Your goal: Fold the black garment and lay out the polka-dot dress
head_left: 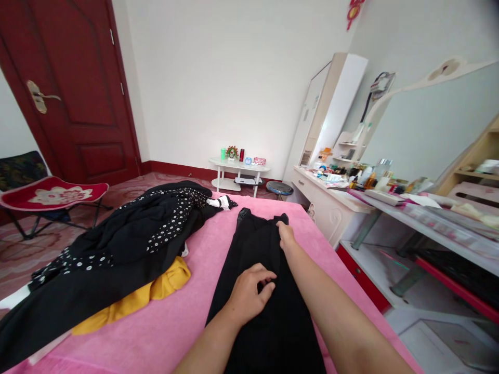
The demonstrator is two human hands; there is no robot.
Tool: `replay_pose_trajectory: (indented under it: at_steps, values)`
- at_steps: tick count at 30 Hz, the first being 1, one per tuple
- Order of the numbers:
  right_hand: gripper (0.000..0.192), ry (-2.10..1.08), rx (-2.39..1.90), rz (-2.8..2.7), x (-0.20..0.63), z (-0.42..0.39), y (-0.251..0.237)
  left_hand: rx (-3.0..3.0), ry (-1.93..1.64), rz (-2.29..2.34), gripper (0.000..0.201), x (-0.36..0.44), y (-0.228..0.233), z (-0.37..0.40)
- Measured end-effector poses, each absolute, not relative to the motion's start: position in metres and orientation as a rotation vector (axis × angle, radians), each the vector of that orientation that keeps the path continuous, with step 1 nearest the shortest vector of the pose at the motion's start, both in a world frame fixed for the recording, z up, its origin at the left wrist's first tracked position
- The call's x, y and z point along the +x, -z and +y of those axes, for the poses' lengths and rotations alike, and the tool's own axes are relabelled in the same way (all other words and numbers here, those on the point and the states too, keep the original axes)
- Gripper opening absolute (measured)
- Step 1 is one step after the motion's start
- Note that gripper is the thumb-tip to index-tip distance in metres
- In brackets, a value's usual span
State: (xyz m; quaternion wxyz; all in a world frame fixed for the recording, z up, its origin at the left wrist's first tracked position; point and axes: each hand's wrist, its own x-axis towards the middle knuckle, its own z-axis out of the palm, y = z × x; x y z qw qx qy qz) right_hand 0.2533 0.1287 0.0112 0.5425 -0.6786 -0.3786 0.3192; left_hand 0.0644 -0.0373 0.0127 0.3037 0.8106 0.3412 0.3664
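Note:
A long black garment (253,244) lies spread lengthwise on the pink bed cover (206,249); its exact kind is not clear. My right hand (286,236) is at its far right corner, fingers closed on the edge of the cloth. Nearer to me, my left hand (251,293) rests over the middle of the garment, fingers loosely curved, with a small gap between thumb and forefinger and nothing visible held in it. The near end of the garment runs out of the picture between my forearms.
To the left is a heap of black and polka-dot clothes (152,234) with a yellow garment (136,298) beneath. A red folding chair (54,195) stands by the door (74,93). Along the right are a cluttered dressing table (335,195) and a glass-topped desk (421,223).

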Motion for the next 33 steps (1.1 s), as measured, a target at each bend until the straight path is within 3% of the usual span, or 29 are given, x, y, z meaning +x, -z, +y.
replay_pose_trajectory:
  at_steps: [6,13,18,22,28,33]
  values:
    - [0.027,-0.825,-1.628,-0.783,0.268,0.113,0.002,2.207,-1.009,0.892,0.059,0.068,-0.001,-0.036]
    - [0.012,-0.647,-1.553,-1.012,0.283,0.129,-0.005,2.408,-0.598,0.993,0.063,0.070,-0.004,-0.040]
    - [0.007,-0.385,-1.527,-1.091,0.293,0.146,-0.008,2.459,-0.487,0.926,0.068,0.070,-0.010,-0.043]
    - [0.007,-0.367,-1.524,-1.127,0.287,0.151,0.010,2.466,-0.451,0.911,0.071,0.069,-0.011,-0.043]
    - [0.034,-0.575,-1.528,-1.212,0.291,0.143,0.017,2.417,-0.525,0.912,0.061,0.069,-0.014,-0.042]
    - [0.058,-0.638,-1.451,-1.442,0.286,0.078,0.006,2.272,-0.732,0.919,0.048,0.070,-0.004,-0.036]
